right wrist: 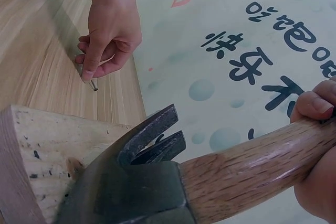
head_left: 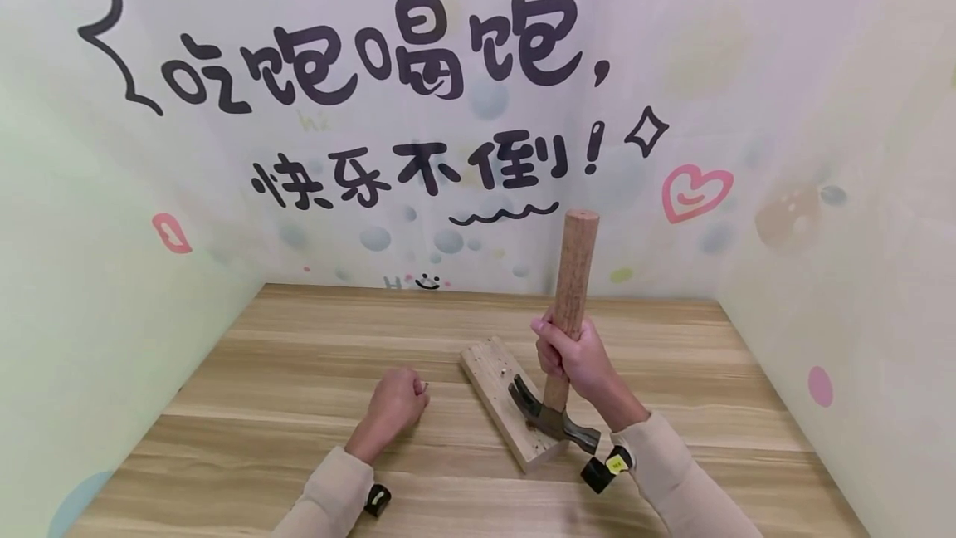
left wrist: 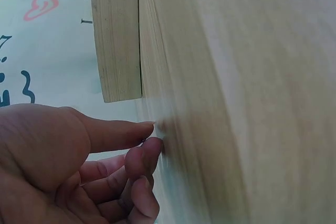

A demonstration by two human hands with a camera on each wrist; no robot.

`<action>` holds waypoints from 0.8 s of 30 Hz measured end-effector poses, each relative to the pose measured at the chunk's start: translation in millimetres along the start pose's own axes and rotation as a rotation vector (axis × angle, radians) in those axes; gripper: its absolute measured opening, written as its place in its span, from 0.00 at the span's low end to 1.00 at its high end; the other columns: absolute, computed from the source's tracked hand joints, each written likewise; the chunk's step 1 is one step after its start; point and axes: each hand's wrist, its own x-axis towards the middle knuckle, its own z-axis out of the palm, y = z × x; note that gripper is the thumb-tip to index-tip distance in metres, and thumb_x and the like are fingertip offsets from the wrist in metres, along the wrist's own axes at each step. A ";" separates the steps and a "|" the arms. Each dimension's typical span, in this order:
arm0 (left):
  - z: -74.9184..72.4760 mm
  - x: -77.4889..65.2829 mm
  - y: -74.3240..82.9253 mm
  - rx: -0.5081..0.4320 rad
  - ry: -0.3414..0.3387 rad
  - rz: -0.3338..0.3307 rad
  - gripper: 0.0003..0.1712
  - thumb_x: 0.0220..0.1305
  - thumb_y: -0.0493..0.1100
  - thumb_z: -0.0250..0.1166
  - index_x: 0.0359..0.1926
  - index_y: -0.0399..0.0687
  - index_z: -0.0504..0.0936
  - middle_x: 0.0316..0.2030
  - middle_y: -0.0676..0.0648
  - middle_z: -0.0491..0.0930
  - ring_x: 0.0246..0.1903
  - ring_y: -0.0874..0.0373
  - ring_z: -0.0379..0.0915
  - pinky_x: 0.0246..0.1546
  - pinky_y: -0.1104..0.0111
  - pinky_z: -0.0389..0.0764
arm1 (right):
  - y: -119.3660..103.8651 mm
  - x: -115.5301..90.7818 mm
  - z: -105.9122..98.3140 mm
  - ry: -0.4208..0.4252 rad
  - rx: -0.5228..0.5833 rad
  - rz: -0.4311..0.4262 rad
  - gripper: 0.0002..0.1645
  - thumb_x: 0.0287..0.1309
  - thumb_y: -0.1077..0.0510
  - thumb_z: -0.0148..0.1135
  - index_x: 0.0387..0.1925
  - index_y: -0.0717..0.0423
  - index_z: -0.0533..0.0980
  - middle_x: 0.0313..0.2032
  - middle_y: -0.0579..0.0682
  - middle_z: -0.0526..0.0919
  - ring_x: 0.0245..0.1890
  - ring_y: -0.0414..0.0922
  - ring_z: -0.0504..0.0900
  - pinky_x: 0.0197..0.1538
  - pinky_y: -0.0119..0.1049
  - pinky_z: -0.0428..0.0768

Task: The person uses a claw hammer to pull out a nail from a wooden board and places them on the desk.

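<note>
Gripping the hammer (head_left: 573,272) by its handle (right wrist: 252,171), my right hand (head_left: 575,355) holds the claw (right wrist: 155,128) above the wooden block (head_left: 493,380), handle end pointing up. From afar I see my left hand (head_left: 396,401) to the block's left, apart from it, pinching a nail (right wrist: 95,86) near the tabletop (head_left: 246,372). Two more nails (left wrist: 87,22) jut from the block.

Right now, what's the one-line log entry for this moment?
left hand: pinching small nail | right hand: gripping hammer, handle up | board: on table, standing nails in it
</note>
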 end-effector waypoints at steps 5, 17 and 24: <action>0.5 0.3 1.2 0.015 0.000 -0.011 0.21 0.53 0.37 0.66 0.10 0.49 0.66 0.10 0.55 0.60 0.13 0.61 0.58 0.14 0.71 0.58 | -1.1 -0.9 -0.8 -0.002 0.001 -0.002 0.10 0.65 0.65 0.48 0.27 0.55 0.62 0.08 0.47 0.59 0.07 0.46 0.53 0.10 0.38 0.53; -1.7 3.1 11.1 0.155 0.009 -0.043 0.18 0.60 0.49 0.61 0.17 0.50 0.69 0.13 0.53 0.66 0.14 0.59 0.62 0.14 0.65 0.61 | -1.1 -2.2 0.1 -0.013 0.004 -0.033 0.10 0.65 0.68 0.46 0.27 0.56 0.63 0.08 0.49 0.58 0.07 0.47 0.52 0.10 0.39 0.52; 4.7 9.7 27.0 0.190 0.088 0.054 0.10 0.59 0.49 0.62 0.28 0.47 0.78 0.22 0.50 0.77 0.21 0.57 0.72 0.19 0.62 0.70 | -0.2 -2.8 1.7 -0.014 -0.028 -0.040 0.10 0.65 0.67 0.48 0.27 0.58 0.62 0.09 0.51 0.58 0.07 0.48 0.54 0.09 0.39 0.54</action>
